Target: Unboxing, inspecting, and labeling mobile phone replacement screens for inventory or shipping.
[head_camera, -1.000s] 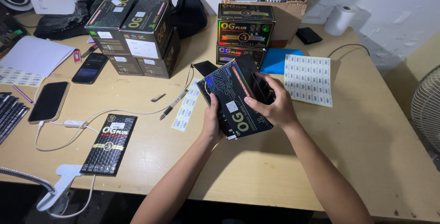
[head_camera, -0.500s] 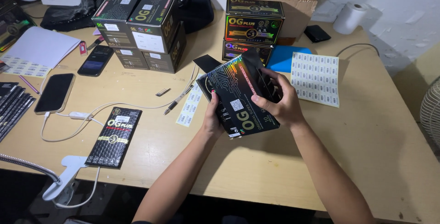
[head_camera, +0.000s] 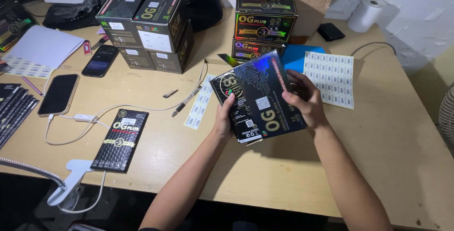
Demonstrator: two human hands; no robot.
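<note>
Tilted slightly further than a moment ago, the black holographic box (head_camera: 257, 99) is gripped above the surface (head_camera: 388, 136) by both hands, left hand (head_camera: 223, 120) at its near-left edge, right hand (head_camera: 305, 102) closed on its right, long axis running diagonally away leftward.

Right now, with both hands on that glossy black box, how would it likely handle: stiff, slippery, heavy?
The black box probably stays stiff: its edges look straight between the left hand and right hand. Its shiny, reflective face suggests it may be somewhat slippery. It seems fairly light, since fingers at its sides alone carry it tilted above the table.
</note>
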